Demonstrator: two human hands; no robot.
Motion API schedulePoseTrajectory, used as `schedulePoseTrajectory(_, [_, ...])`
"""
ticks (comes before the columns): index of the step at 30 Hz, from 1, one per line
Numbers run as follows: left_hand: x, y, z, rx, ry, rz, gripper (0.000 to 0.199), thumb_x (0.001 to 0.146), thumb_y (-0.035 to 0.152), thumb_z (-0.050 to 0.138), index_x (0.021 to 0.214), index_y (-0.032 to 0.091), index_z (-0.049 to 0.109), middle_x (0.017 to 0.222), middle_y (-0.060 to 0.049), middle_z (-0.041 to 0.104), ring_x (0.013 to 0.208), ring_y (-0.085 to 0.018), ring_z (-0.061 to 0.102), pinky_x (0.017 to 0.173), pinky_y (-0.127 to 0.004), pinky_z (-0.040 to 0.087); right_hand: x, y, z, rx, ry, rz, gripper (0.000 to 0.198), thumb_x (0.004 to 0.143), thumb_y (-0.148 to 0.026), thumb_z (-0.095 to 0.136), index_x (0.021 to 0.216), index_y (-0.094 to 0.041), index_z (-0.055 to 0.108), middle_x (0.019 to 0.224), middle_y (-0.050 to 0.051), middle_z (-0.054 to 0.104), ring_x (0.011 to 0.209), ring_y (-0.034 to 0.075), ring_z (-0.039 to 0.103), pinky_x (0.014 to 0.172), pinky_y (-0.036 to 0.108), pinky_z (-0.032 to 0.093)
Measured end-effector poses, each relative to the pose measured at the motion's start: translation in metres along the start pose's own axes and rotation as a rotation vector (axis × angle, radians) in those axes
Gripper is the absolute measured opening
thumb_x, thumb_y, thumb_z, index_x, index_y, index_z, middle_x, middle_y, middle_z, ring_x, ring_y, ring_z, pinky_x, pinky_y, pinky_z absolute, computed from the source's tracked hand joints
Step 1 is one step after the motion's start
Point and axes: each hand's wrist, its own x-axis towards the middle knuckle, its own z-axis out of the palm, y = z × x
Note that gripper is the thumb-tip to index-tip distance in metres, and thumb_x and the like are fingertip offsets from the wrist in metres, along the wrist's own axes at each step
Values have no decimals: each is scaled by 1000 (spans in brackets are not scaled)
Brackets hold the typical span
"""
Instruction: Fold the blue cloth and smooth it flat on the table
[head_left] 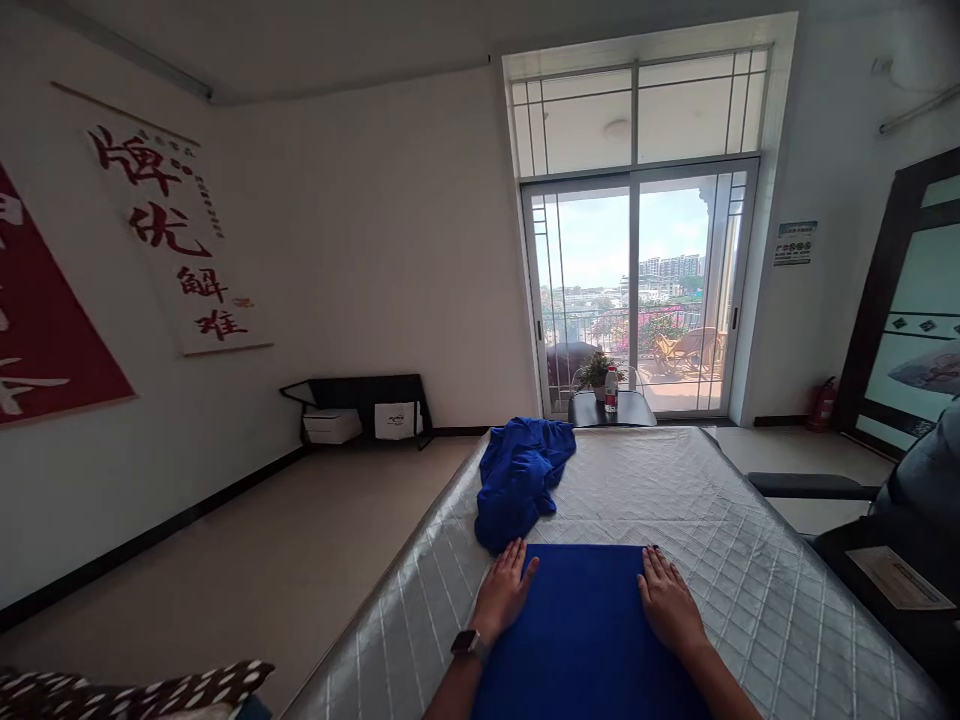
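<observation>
The flat blue cloth lies spread on the quilted mattress at six o'clock in the view, its near end running out of frame; the left hand rests at its eleven o'clock corner, the right hand at one o'clock; both are palm down with fingers stretched out, so the grip is slack on each side and has nothing pinched. The cloth looks light, soft and limp, hardly fragile, likely to slide or wrinkle on the shiny cover; its far corners seem the best places to take hold, between thumb and fingertips; the crumpled blue cloth, toward eleven o'clock, looks just as floppy, best gathered by a loose fold.
</observation>
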Motion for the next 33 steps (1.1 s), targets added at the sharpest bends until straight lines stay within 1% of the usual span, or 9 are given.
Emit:
schedulePoseTrajectory(3, [0,-11,0,-32,-9,-32,75,99,60,14,151,10,33,158,-12,30,146,-24,26,119,-42,23,1,-1,0,-20,-1,-2,64,96,-36,17,153,-8,25,160,7,23,148,17,12,121,37,10])
schedulePoseTrajectory(7, [4,-15,7,-37,-1,0,74,99,61,17,152,11,33,157,-13,32,146,-25,26,119,-44,23,2,-1,1,-23,5,-9,63,97,-36,18,153,-8,26,160,7,23,148,18,13,121,38,12])
schedulePoseTrajectory(11, [5,-17,11,-27,18,1,77,98,63,15,152,10,31,158,-14,30,146,-25,26,119,-45,24,2,-1,1,-42,1,-25,64,96,-37,18,152,-7,28,159,8,24,148,19,14,121,39,13])
schedulePoseTrajectory(15, [3,-17,10,-29,6,-3,80,98,64,13,152,8,31,157,-15,30,146,-25,26,119,-44,23,1,-1,-1,-69,-14,-25,65,97,-38,16,152,-5,27,159,9,23,148,19,15,121,38,13])
schedulePoseTrajectory(18, [3,-16,9,-23,17,4,79,98,64,14,151,8,32,157,-15,32,145,-26,28,119,-45,24,1,-2,-4,-76,-25,-5,65,97,-40,15,152,-7,27,159,8,24,148,19,16,121,38,13])
schedulePoseTrajectory(21, [3,-16,10,-13,19,15,79,98,64,14,151,8,33,156,-16,32,145,-27,29,119,-46,24,3,-6,-8,-105,-9,-2,67,97,-46,18,152,-9,29,159,9,25,148,21,16,121,41,9])
schedulePoseTrajectory(24, [3,-17,11,-10,17,15,80,98,64,14,151,9,32,157,-15,32,146,-26,27,119,-45,23,7,-10,-11,-98,19,-33,70,98,-53,17,153,-12,28,159,8,23,148,21,14,121,41,7])
schedulePoseTrajectory(28, [2,-14,7,-7,9,3,78,97,64,14,152,10,32,158,-13,31,146,-25,26,119,-44,21,10,-8,-8,-52,-1,-22,67,99,-49,18,153,-11,27,160,7,21,148,19,13,121,39,10])
schedulePoseTrajectory(33, [0,-7,1,-1,-23,-26,81,97,65,13,152,8,31,158,-14,28,147,-25,25,120,-41,19,8,-1,-7,-45,-46,-27,65,98,-45,18,154,-12,26,160,6,21,148,18,15,121,36,11])
